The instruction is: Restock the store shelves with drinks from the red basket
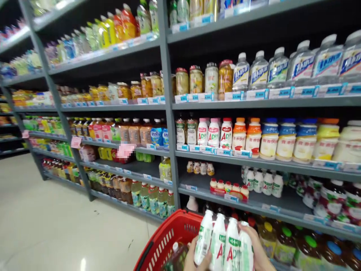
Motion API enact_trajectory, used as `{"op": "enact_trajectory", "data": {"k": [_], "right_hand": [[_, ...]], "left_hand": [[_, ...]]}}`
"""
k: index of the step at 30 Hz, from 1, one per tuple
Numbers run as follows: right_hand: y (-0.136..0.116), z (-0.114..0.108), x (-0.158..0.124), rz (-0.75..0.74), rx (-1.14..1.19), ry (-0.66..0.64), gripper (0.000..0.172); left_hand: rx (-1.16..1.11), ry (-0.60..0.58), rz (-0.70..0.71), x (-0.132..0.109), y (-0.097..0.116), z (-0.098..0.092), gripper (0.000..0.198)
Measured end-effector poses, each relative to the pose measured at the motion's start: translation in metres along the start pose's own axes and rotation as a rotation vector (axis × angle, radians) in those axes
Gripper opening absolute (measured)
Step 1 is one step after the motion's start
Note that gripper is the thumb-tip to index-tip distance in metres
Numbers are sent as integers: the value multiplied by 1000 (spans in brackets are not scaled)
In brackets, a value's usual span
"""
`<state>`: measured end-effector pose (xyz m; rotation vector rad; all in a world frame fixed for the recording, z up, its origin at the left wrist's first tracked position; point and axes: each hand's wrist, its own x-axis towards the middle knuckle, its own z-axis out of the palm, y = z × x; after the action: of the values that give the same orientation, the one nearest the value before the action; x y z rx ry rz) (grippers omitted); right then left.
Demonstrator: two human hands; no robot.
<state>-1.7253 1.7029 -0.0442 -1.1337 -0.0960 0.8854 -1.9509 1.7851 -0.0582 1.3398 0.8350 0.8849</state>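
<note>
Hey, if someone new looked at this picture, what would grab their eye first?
Probably the white bottles with green and red lettering, held between the left hand and right hand at the bottom, right of centre. Next, perhaps, the bright red basket, whose rim shows to their left. After that, the big clear bottles with white caps, lined up at the upper right.

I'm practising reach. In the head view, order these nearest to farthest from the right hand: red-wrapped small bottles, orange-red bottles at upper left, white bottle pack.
1. White bottle pack, in the right hand.
2. Red-wrapped small bottles, lower shelf ahead.
3. Orange-red bottles, high shelf, upper left.
</note>
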Motion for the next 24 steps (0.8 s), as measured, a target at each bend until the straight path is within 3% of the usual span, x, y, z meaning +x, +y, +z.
{"op": "enact_trajectory", "data": {"k": [6,11,18,20,24], "right_hand": [[-20,3,-11,-9,-73,-162,36],[-14,-6,-1,93,-57,-137,30],[-8,2,-3,116,-14,-192,31],[-5,4,-3,153,20,-200,31],[-2,8,-7,282,140,-224,29]], "left_hand": [[80,-9,-62,-20,31,15,65],[149,-36,-77,-24,21,12,64],[187,-11,-45,-28,19,0,72],[221,-14,-9,-26,23,-4,75],[433,-150,174,-19,42,-17,82]]}}
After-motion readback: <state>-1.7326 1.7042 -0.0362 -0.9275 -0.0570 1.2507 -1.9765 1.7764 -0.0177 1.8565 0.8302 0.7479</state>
